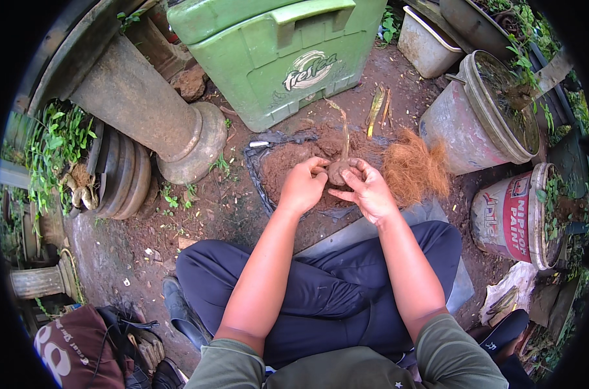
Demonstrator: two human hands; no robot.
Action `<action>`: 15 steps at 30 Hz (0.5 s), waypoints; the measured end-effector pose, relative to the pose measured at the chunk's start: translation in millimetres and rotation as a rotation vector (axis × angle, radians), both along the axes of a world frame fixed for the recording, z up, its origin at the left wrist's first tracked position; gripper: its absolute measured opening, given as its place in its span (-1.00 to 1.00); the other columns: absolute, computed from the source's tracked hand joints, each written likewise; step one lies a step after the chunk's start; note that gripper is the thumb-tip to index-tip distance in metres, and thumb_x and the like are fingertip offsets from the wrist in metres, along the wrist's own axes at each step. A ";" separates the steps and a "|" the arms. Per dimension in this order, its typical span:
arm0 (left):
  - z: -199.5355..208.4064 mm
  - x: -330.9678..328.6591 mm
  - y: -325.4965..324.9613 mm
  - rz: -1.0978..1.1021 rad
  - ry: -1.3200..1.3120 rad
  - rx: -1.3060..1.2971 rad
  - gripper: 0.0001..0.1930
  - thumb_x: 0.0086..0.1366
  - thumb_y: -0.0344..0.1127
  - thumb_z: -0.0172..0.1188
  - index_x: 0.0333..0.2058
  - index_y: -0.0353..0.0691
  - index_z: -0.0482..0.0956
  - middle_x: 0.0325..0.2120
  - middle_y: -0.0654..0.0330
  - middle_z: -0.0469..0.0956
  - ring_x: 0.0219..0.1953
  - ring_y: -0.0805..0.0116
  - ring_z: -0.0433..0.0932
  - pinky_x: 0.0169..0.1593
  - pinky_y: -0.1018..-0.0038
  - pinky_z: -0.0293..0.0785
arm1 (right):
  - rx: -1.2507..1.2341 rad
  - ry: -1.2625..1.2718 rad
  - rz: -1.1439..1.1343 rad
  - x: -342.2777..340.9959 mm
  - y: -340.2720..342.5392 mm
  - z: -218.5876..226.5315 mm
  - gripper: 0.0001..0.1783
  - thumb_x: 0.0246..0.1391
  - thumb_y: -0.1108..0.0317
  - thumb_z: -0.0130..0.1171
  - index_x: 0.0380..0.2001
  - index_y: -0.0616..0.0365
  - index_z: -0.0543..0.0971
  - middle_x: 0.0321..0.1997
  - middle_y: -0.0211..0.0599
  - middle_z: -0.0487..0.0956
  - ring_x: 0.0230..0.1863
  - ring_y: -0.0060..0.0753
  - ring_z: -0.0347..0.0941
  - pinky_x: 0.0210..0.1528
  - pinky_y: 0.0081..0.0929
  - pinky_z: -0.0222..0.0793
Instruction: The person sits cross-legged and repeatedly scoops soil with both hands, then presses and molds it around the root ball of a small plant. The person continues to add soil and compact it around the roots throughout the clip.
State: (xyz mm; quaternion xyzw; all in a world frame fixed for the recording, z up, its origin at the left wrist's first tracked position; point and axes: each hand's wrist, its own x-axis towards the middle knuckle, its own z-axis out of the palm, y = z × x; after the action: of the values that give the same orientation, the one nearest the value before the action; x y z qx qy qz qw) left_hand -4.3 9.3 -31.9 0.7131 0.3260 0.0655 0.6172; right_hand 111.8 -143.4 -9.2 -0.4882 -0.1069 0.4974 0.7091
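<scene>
A brown ball of soil (337, 172) with a thin dry plant stem (344, 133) rising from it is between my hands. My right hand (371, 194) grips its right side with thumb and fingers, the lower fingers stretched out. On the other side, my left hand (302, 186) has its fingers curled and pinched together close to the ball; what is in them, if anything, is hidden. Beneath both hands, loose brown soil (278, 170) lies on a black plastic sheet (255, 174). A tuft of orange-brown fibre (411, 170) sits right of my right hand.
A green cooler box (288, 65) stands ahead. Paint buckets (453, 123) (508, 217) and a white tub (427, 42) line the right. At left are a concrete pillar (142, 97) and a ribbed pot (129, 175). A knife-like tool with a pale handle (260, 144) rests at the sheet's edge.
</scene>
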 end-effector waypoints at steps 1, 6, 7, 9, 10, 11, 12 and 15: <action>0.8 -0.6 1.9 0.018 -0.004 0.005 -0.62 0.30 -0.40 0.11 0.07 -0.28 0.66 -0.03 -0.01 0.71 -0.01 0.14 0.70 0.12 0.32 0.54 | -0.002 -0.014 -0.013 -0.2 1.3 -0.5 -0.43 0.39 0.40 0.20 0.33 0.39 0.26 0.25 -0.04 0.48 0.22 -0.19 0.54 0.18 -0.12 0.68; 10.0 0.4 1.3 0.018 -0.076 0.058 -0.56 0.29 -0.46 0.08 0.15 -0.31 0.59 0.01 0.02 0.67 0.00 0.20 0.67 0.11 0.34 0.54 | 0.027 -0.079 -0.044 -0.7 3.7 -1.1 -0.55 0.38 0.43 0.20 0.24 0.39 0.41 0.15 -0.11 0.57 0.11 -0.25 0.62 0.14 -0.24 0.70; 13.4 1.4 1.1 -0.019 -0.094 -0.037 -0.52 0.29 -0.51 0.06 0.20 -0.34 0.54 0.06 0.02 0.63 0.04 0.24 0.63 0.13 0.37 0.53 | 0.036 -0.066 -0.044 -1.0 3.7 -0.7 -0.58 0.39 0.44 0.20 0.22 0.38 0.44 0.13 -0.12 0.59 0.09 -0.27 0.63 0.13 -0.25 0.71; 20.7 2.0 -2.4 -0.083 -0.156 -0.147 -0.44 0.28 -0.57 0.04 0.29 -0.38 0.44 0.17 0.01 0.55 0.15 0.25 0.55 0.22 0.38 0.47 | 0.031 -0.054 -0.045 -1.5 3.3 0.4 -0.62 0.39 0.43 0.20 0.19 0.37 0.48 0.10 -0.13 0.62 0.07 -0.29 0.64 0.11 -0.28 0.71; 24.5 1.5 -5.1 -0.110 -0.199 -0.162 -0.40 0.27 -0.58 0.05 0.33 -0.39 0.39 0.23 0.00 0.51 0.23 0.23 0.50 0.29 0.37 0.42 | 0.016 -0.055 -0.046 -1.9 3.2 1.0 -0.62 0.40 0.42 0.20 0.19 0.36 0.50 0.09 -0.14 0.63 0.07 -0.30 0.64 0.10 -0.29 0.71; 27.9 0.7 -7.8 -0.138 -0.244 -0.177 -0.35 0.26 -0.59 0.05 0.37 -0.39 0.34 0.29 -0.01 0.46 0.30 0.21 0.46 0.35 0.36 0.37 | 0.022 -0.060 -0.043 -2.1 3.0 1.7 -0.63 0.40 0.41 0.20 0.19 0.35 0.51 0.08 -0.15 0.64 0.07 -0.32 0.64 0.09 -0.30 0.71; 31.0 -0.3 -9.8 -0.145 -0.265 -0.227 -0.33 0.26 -0.59 0.06 0.40 -0.39 0.30 0.33 -0.02 0.41 0.34 0.20 0.42 0.38 0.35 0.34 | 0.002 -0.060 -0.050 -2.3 2.9 2.2 -0.62 0.40 0.40 0.21 0.19 0.34 0.51 0.07 -0.16 0.64 0.08 -0.33 0.64 0.10 -0.30 0.71; 36.1 -2.2 -12.3 -0.154 -0.322 -0.340 -0.27 0.27 -0.60 0.08 0.45 -0.42 0.22 0.41 -0.04 0.30 0.41 0.18 0.35 0.43 0.32 0.28 | 0.006 -0.034 -0.055 -1.6 2.0 3.1 -0.60 0.40 0.37 0.22 0.22 0.32 0.51 0.09 -0.20 0.64 0.10 -0.34 0.63 0.13 -0.31 0.69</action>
State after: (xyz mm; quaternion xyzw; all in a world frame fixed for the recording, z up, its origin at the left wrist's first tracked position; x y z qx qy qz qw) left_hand -6.6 -3.1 4.2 0.6023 0.1746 0.0752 0.7753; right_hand 110.2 -141.3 -6.1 -0.4973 -0.1071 0.4690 0.7220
